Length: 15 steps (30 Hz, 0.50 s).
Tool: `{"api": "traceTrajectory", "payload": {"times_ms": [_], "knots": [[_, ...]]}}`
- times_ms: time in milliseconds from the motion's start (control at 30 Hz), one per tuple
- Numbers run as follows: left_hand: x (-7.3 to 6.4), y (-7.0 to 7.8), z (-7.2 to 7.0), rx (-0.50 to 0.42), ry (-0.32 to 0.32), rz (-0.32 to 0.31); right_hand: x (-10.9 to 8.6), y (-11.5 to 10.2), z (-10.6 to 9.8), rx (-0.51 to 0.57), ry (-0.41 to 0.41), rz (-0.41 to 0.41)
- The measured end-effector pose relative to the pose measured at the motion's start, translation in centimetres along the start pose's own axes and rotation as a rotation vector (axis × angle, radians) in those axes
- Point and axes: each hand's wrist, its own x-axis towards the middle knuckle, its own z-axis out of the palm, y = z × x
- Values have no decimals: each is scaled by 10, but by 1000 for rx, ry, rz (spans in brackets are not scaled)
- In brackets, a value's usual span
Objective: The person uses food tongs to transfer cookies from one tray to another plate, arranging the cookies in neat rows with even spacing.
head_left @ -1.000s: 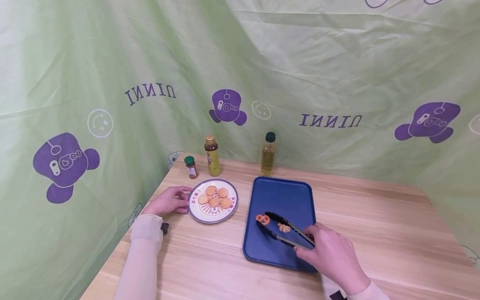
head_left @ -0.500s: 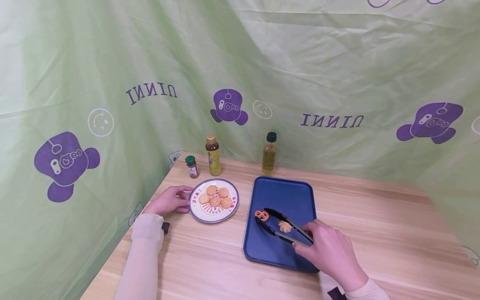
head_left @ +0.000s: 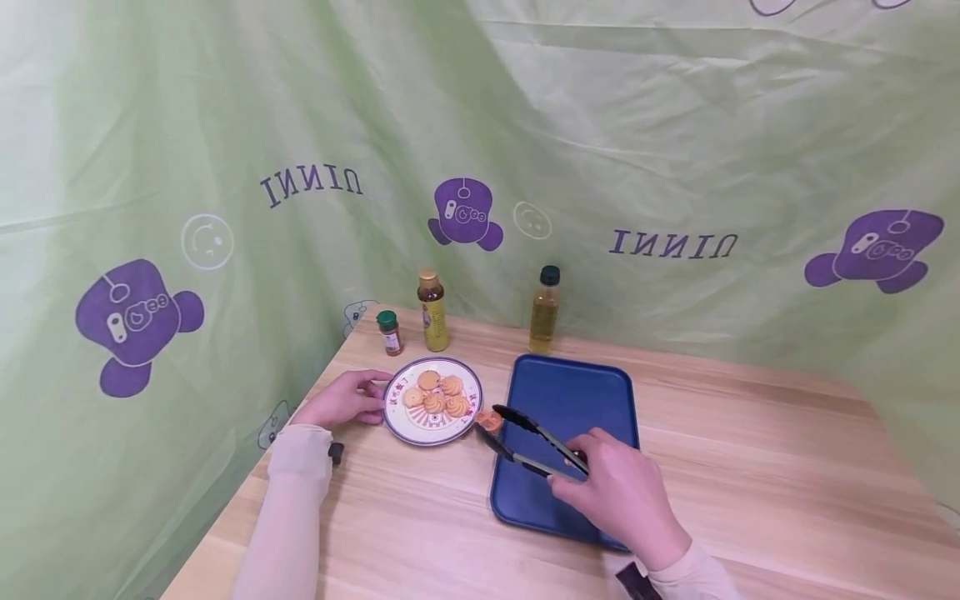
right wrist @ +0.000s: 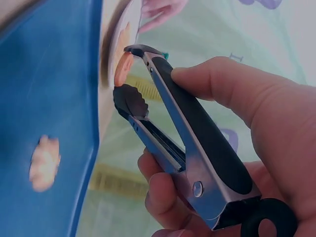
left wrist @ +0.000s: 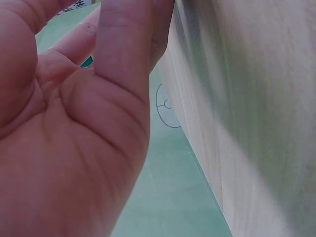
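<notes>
In the head view, my left hand (head_left: 347, 400) touches the left rim of a white, blue-rimmed plate (head_left: 408, 432) with loosely bent fingers. Several round and swirled cookies (head_left: 434, 402) lie on it. My right hand (head_left: 622, 496) holds black-and-silver tongs (head_left: 536, 433), whose tips pinch an orange-brown pretzel-shaped cookie (head_left: 489, 419). This cookie is by the plate's right rim, past the left edge of a blue tray (head_left: 570, 387). On the tray lies a swirled cookie (right wrist: 45, 164), mostly hidden by the right hand and tongs in the head view. The left wrist view shows mainly the palm (left wrist: 74, 163).
Behind the plate stand a small green-capped spice jar (head_left: 390, 333) and a yellow-labelled bottle (head_left: 433, 312). An oil bottle (head_left: 545, 310) with a dark cap is just behind the tray. A green printed curtain (head_left: 675, 150) hangs around the wooden table (head_left: 750, 450).
The right hand has carried the tongs and the pretzel-shaped cookie left, from over the tray to the plate's right rim. My left hand has stayed at the plate.
</notes>
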Motion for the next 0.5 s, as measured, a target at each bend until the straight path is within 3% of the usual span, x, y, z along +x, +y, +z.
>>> {"api": "traceTrajectory", "payload": {"times_ms": [500], "knots": [[6, -4, 0, -30, -19, 14, 26, -54, 38, 34, 55, -115]]}}
